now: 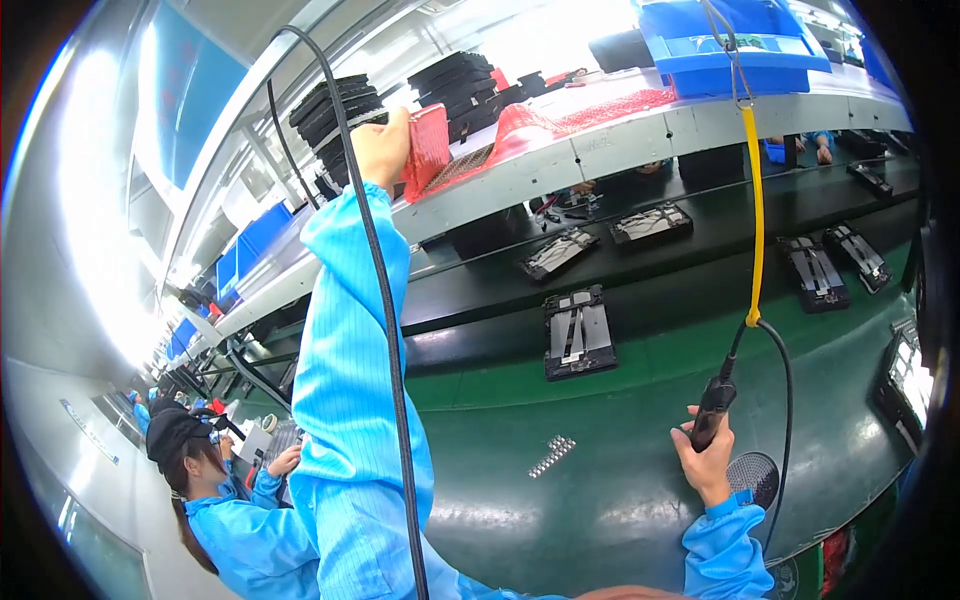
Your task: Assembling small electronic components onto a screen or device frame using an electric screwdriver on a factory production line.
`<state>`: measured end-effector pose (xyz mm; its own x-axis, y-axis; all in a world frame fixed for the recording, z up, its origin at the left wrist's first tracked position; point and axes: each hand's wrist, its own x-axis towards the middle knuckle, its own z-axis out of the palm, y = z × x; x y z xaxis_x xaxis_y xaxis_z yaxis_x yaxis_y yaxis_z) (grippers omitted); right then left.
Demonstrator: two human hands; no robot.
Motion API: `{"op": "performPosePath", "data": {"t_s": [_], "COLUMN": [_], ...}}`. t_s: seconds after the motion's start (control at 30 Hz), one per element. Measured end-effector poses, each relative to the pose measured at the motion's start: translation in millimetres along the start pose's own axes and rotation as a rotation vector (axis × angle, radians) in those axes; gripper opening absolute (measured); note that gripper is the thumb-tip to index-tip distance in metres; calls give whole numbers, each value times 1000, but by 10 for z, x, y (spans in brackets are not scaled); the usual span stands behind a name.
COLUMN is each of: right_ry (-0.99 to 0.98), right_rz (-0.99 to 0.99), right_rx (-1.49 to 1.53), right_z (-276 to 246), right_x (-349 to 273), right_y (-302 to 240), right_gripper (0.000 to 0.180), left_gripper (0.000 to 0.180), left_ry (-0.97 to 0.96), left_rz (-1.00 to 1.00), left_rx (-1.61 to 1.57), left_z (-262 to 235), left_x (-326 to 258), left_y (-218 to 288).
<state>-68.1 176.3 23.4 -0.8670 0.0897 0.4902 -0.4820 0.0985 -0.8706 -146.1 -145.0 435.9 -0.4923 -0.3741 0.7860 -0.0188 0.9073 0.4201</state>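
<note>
Blue, finely striped sleeves [350,400] cover the person's arms, the left raised, the right low at the near side of the green tabletop [490,500].

Left hand [383,150]: located at the edge of a pale raised shelf [610,148], against an upright fold of red bubble wrap [428,145]. Its fingers are bent and partly hidden; I cannot tell whether they pinch the wrap. More of the red sheet spreads along the shelf to the right. Beyond the hand stand 2 stacks of black trays [450,80]; a blue bin [735,75] sits farther right.

Right hand [706,462]: fingers wrapped around the black handle of a corded electric screwdriver [712,412], which is tilted above the tabletop. Its cord runs up to a yellow strap [754,210] hanging from a metal hook. A round black mesh disc [752,476] lies just beside the right wrist, partly covered.

Tabletop: a group of small silvery pieces [552,457] lies left of the right hand, well apart from it. Farther back is a black-and-grey device casing [580,335]; 2 similar casings rest on the dark strip behind it, and others lie at the right.

A black cable [385,300] passes in front of the left sleeve. At the lower left, a co-worker [235,500] in a black cap and blue garment sits or stands side-on.
</note>
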Motion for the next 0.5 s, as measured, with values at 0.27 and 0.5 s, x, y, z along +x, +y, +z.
{"op": "performPosePath", "data": {"t_s": [0.27,0.5], "right_ry": [35,84], "right_rz": [20,6], "right_rx": [19,-12], "right_z": [-18,-84], "right_x": [1,-56], "right_y": [16,26], "right_gripper": [41,44], "left_gripper": [28,30], "left_ry": [-183,146], "left_rz": [-415,332], "left_rx": [-889,444], "left_z": [-63,-160], "left_x": [8,-105], "left_y": [-189,-305]}}
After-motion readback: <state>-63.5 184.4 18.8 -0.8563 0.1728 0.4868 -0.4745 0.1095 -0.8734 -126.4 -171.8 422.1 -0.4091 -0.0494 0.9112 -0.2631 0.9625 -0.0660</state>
